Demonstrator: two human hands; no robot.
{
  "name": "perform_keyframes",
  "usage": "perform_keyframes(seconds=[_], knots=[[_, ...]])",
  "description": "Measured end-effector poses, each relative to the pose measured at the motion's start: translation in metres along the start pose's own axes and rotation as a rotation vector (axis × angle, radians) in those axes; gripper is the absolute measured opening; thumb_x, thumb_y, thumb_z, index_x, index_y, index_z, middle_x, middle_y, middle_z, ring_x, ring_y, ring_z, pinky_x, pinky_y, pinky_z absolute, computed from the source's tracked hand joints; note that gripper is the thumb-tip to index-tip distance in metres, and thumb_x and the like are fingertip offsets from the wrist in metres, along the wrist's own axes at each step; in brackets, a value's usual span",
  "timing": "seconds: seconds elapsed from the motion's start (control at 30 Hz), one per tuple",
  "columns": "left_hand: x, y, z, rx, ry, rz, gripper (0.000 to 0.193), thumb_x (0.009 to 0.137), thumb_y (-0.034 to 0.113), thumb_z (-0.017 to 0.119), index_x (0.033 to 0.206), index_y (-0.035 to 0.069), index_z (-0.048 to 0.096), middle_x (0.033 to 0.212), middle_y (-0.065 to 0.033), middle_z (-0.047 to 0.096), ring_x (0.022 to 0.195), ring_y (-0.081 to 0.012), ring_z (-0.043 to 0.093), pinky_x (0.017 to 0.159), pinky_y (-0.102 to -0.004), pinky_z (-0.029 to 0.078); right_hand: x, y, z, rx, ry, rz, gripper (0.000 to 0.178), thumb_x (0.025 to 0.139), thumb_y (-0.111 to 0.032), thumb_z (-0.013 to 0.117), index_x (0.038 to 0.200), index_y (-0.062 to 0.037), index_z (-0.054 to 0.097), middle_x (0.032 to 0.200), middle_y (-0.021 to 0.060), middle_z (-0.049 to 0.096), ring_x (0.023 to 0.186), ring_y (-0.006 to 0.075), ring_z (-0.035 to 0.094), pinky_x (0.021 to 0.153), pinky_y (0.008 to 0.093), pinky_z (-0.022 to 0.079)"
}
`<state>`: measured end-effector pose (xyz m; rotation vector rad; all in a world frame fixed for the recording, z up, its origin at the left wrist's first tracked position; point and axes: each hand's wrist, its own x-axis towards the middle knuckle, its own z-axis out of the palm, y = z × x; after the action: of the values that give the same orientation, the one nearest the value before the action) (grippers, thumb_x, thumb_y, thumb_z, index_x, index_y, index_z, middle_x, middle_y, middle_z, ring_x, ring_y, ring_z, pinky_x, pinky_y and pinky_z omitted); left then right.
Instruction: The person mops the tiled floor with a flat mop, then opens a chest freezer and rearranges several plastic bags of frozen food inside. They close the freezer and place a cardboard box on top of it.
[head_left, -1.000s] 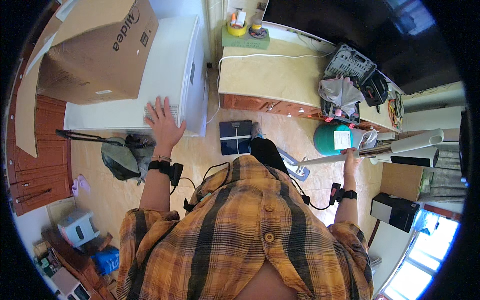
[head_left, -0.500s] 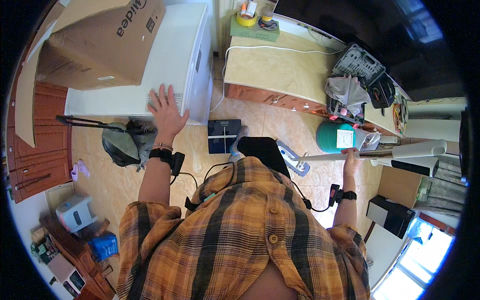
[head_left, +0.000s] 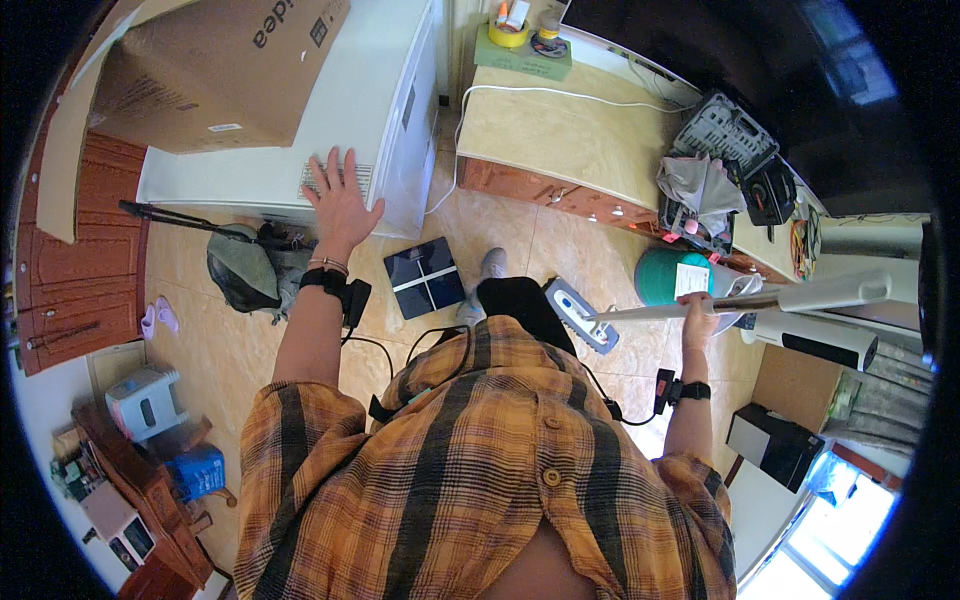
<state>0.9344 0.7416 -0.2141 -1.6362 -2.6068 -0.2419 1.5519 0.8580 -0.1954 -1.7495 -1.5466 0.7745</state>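
While the person in the orange-and-black plaid shirt [head_left: 480,470] stood on the tan tiled floor [head_left: 250,340], nearly everything could be placed against the big white appliance [head_left: 380,90] at the upper left. On top of that appliance sat a large brown cardboard box [head_left: 215,70], covering most of its upper face. To the right of the appliance ran a long pale wooden counter [head_left: 570,140], carrying a grey tool case [head_left: 725,130] and a crumpled grey cloth [head_left: 700,185] at its far right end, well apart from the appliance. A white cable [head_left: 450,150] trailed down in the gap between appliance and counter. Below the appliance's front edge lay a dark bag [head_left: 245,275] on the floor, and just right of that, below the appliance's corner, a dark square bathroom scale [head_left: 425,278]. Farther right of the appliance, past the scale, stood a green round container [head_left: 675,278] near the counter's edge. The left hand [head_left: 340,200] lay flat on the appliance's front edge with its fingers spread wide, holding nothing. The right hand [head_left: 698,320], well to the right of the appliance, was closed around the long white handle [head_left: 745,300] of a floor cleaner, whose blue-and-white head [head_left: 580,315] rested on the floor beside the person's foot.
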Motion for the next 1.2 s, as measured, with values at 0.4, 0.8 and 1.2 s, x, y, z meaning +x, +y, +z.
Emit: perform_keyframes(seconds=[0.4, 0.8, 1.2], knots=[[-0.049, 0.12, -0.135, -1.587, -0.465, 0.454, 0.11, 0.064, 0.044, 0.083, 0.146, 0.004, 0.021, 0.147, -0.014, 0.032, 0.137, -0.023, 0.029, 0.111, -0.0375, 0.028, -0.047, -0.069, 0.127, -0.358, -1.137, -0.347, 0.031, 0.075, -0.036, 0.068, 0.084, -0.0063, 0.066, 0.079, 0.0155, 0.066, 0.075, 0.033, 0.063, 0.068, 0.04, 0.05], [-0.166, 0.167, -0.292, -1.765, -0.142, 0.301, 0.03, 0.078, 0.005, 0.063, 0.055, 0.004, 0.045, 0.053, -0.0089, 0.051, 0.046, -0.0238, 0.053, 0.05, -0.0329, 0.047, -0.123, -0.139, 0.176, -0.185, -1.366, -0.877, 0.026, 0.07, -0.036, 0.067, 0.076, -0.0106, 0.065, 0.074, 0.0151, 0.065, 0.073, 0.0378, 0.062, 0.064, 0.0461, 0.049], [-0.2, 0.194, -0.322, -1.364, -0.273, 0.808, 0.027, 0.076, 0.002, 0.058, 0.054, 0.008, 0.043, 0.05, -0.0024, 0.041, 0.042, -0.0247, 0.042, 0.042, -0.0343, 0.031, -0.155, -0.176, 0.22, 0.222, -1.135, -0.835, 0.014, 0.06, -0.019, 0.07, 0.068, -0.0113, 0.062, 0.071, 0.01, 0.062, 0.074, 0.0339, 0.061, 0.065, 0.0434, 0.047]])
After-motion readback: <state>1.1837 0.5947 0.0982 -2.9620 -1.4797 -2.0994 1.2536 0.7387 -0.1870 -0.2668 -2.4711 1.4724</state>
